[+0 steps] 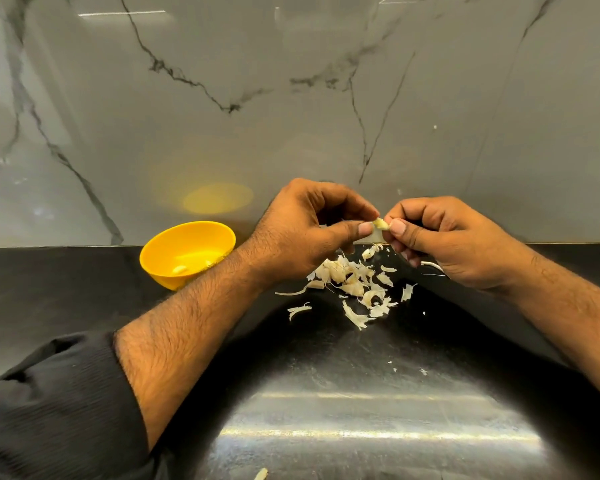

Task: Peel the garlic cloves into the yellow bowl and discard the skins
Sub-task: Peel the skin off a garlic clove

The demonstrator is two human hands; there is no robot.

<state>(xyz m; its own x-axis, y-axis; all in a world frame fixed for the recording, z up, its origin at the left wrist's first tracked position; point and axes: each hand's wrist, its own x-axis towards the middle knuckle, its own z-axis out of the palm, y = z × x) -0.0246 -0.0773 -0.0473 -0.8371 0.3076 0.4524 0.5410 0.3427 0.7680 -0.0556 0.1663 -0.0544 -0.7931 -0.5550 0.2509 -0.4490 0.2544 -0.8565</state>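
Observation:
A small pale garlic clove [380, 224] is held above the black counter, pinched between the thumb and fingers of my left hand [305, 230] and my right hand [440, 237]. A thin flap of skin hangs under it. Directly below lies a pile of white garlic skins [354, 285]. The yellow bowl [156, 251] stands to the left near the wall, with two peeled cloves [180, 270] inside. My right hand's lower fingers also curl over a white strip of skin [432, 265].
The glossy black counter [361, 393] stretches toward me, with small skin flecks [409, 370] scattered on it. A grey marble wall [291, 98] rises right behind the bowl. A pale scrap [261, 474] lies at the bottom edge.

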